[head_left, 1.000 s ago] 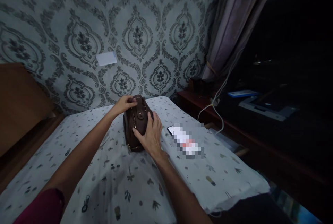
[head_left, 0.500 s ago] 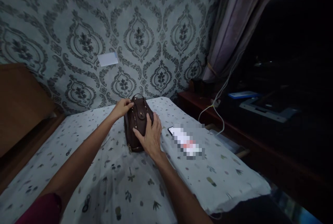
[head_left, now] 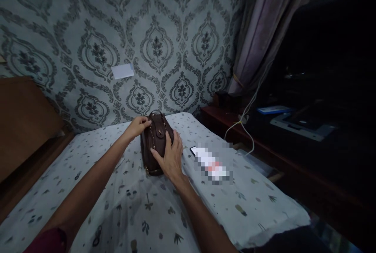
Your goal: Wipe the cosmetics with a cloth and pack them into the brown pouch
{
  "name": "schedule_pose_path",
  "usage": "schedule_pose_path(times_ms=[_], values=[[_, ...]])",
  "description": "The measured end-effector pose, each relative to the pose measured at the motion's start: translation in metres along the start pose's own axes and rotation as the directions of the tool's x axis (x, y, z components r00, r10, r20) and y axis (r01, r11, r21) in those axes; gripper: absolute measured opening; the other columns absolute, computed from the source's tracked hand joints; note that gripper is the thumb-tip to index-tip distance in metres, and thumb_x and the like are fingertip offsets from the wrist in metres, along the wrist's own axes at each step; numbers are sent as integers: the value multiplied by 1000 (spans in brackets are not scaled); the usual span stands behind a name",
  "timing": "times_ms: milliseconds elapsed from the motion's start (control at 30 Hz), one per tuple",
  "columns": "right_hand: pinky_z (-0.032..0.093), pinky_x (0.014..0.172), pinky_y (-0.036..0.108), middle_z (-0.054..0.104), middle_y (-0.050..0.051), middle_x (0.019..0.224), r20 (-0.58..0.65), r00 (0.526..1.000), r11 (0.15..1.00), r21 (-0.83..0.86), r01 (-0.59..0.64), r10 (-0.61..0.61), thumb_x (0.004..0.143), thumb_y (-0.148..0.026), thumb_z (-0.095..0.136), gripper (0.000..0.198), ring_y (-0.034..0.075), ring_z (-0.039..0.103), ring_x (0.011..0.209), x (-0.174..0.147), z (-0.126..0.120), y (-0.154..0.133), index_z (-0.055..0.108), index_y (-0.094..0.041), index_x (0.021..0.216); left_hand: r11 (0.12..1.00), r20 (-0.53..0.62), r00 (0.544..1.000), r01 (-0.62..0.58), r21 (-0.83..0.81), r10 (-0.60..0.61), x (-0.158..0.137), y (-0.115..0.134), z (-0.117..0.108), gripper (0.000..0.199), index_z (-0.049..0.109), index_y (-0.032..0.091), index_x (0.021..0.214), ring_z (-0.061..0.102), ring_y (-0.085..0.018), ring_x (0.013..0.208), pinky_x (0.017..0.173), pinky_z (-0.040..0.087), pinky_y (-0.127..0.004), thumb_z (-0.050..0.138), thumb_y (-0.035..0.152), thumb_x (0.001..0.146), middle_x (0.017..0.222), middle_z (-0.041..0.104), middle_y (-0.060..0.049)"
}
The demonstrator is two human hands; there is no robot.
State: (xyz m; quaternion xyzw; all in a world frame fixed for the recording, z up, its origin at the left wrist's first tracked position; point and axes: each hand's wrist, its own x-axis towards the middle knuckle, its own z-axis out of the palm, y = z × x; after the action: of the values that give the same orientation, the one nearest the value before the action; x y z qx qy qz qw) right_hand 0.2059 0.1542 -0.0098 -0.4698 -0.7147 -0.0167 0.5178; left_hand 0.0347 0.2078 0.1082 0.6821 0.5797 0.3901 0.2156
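Note:
A dark brown handbag [head_left: 157,143] with gold-coloured zippers, a small clasp tab and a short top handle lies on the patterned bed sheet [head_left: 117,206]. At its upper left edge, my left hand [head_left: 138,126] has thumb and forefinger pinched together at the end of a zipper [head_left: 152,137]; the small pull itself is hidden. My right hand [head_left: 172,155] rests on the bag's lower right side, fingers spread, thumb across the front. It presses against the bag and covers part of that side.
To the right of the bag lies a lit phone [head_left: 210,163], its screen blurred. A brown wooden board [head_left: 26,123] stands at the left. On the right are a dark red ledge [head_left: 211,112], a white cable [head_left: 249,108] and a blue-edged flat object [head_left: 274,110]. Patterned wallpaper rises behind.
The whole view has shifted slightly, so everything sits a little lower. Both hands keep practically the same places on the bag.

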Motion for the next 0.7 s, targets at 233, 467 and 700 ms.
schedule_pose_path(times_ms=[233,467,700], values=[[34,111,61,29,23,157,2,1000,1000,-8,12,-12,90,-55,59,70,38,30,144,0,-1,1,44,-15,146,999,34,999,-10,-32,11,29,14,9,28,64,18,78,49,-14,63,59,35,-26,71,40,63,62,56,5],[34,113,59,32,24,155,14,1000,1000,5,2,-2,88,-55,61,75,38,32,144,0,-2,1,42,-13,147,999,118,993,6,-44,0,49,23,29,24,62,17,63,46,-12,57,57,34,-26,74,37,57,57,56,5],[33,114,61,34,25,155,7,1000,998,50,-30,29,86,-54,63,82,38,32,144,2,-1,0,35,-10,149,998,30,999,-31,-57,33,43,17,38,20,57,19,62,45,-13,58,58,34,-26,69,34,63,56,52,5]])
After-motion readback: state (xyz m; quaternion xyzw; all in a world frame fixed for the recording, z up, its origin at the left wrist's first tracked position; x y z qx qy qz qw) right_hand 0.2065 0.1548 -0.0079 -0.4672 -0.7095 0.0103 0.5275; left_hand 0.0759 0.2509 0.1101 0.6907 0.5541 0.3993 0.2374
